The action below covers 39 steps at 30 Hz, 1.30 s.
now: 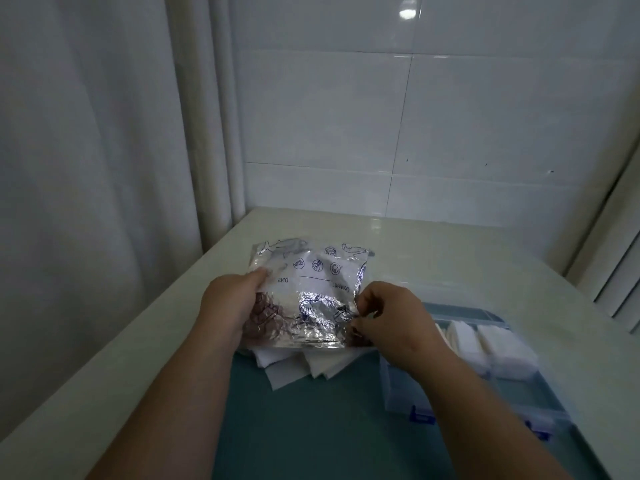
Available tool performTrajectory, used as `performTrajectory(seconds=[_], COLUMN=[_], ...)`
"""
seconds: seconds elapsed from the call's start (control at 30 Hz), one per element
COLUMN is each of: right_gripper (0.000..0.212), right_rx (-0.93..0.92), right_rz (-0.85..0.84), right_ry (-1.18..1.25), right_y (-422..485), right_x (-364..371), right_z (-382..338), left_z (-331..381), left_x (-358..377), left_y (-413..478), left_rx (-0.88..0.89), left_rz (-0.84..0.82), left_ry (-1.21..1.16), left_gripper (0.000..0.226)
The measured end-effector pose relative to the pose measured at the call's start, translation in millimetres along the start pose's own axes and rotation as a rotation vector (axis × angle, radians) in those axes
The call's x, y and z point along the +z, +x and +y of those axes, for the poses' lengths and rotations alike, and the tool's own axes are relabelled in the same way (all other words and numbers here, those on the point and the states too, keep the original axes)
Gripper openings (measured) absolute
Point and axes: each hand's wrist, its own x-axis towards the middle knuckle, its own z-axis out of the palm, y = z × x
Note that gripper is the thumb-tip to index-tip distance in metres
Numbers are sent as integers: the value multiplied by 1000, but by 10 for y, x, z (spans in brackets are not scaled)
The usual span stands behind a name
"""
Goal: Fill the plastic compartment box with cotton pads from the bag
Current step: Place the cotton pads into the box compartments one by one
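1. Pale glossy surface (450, 244) meets a white tiled wall (450, 116) that fills the upper frame.
2. At centre frame, a crinkled clear bag (311, 292) with blue printed icons is held up, tilted toward the camera.
3. Both hands are clamped on the bag. The left hand (228, 299) grips its left edge with the thumb on top. The right hand (391, 317) pinches its lower right corner with curled fingers, probably to work the opening or steady the bag.
4. Loose cotton pads (298, 368) lie fanned out just under the bag's lower edge, seemingly staged within easy reach.
5. At lower right, just beside the hands, sits the open compartment box (519, 400), clear plastic with blue latches (420, 415). Its far compartments hold stacked white pads (502, 348); the nearer ones look unfilled, so the task seems partway done.
6. A teal mat (311, 427) lies beneath the pads and box.
7. A pale curtain (86, 168) hangs down the left side of the frame.
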Motion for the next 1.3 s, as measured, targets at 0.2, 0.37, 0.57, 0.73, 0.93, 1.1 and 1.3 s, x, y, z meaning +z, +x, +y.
performTrajectory(seconds=[0.2, 0.37, 0.57, 0.73, 0.93, 1.1, 1.3], right_gripper=[27, 18, 22, 8, 15, 13, 14], right_rx=[28, -44, -83, -52, -53, -28, -6], right_rz=[14, -2, 107, 145, 146, 138, 129], right_ry=[112, 122, 26, 41, 193, 138, 80], right_y=[24, 38, 49, 87, 44, 43, 78], right_x=[9, 65, 65, 58, 66, 39, 81], right_z=[61, 62, 57, 117, 68, 54, 79], left_z=[5, 38, 82, 59, -23, 13, 13], left_x=[-44, -108, -94, -117, -119, -33, 33], left_y=[77, 91, -1, 20, 142, 47, -73], left_rx=[80, 132, 166, -59, 134, 316, 424], left_rz=[-31, -32, -147, -247, -227, -87, -16], left_ry=[-160, -291, -383, -340, -213, -86, 39], left_gripper=[15, 27, 28, 21, 20, 15, 19])
